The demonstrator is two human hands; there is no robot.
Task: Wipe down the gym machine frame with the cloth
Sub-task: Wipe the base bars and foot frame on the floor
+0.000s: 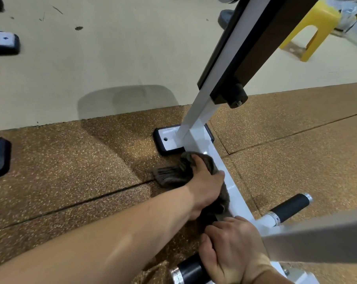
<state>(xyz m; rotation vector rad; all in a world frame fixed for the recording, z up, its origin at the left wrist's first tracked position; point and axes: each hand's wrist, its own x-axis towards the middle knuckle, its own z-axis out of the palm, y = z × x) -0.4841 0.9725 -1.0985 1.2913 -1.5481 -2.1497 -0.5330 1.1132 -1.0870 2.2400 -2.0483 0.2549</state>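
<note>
At floor level, on the speckled brown rubber matting (71, 160), the white base rail (233, 191) of the gym machine frame runs from a black-edged foot plate (167, 140) toward the camera. Left hand (204, 181) lies on the rail, fingers and thumb curled round a bunched dark grey cloth (173, 175) and pressing it against the rail's left face just short of the foot plate; part of the cloth trails onto the matting. Right hand (231, 249) is nearer the camera, fingers wrapped over the near black handle grip (189, 270) where the crossbar meets the rail. The hands are close together but not touching. A second black grip (288, 206) projects on the rail's far side. A white upright (200, 117) rises from the foot plate. A yellow plastic stool (314, 23) stands on the pale floor (91, 68) beyond.
</note>
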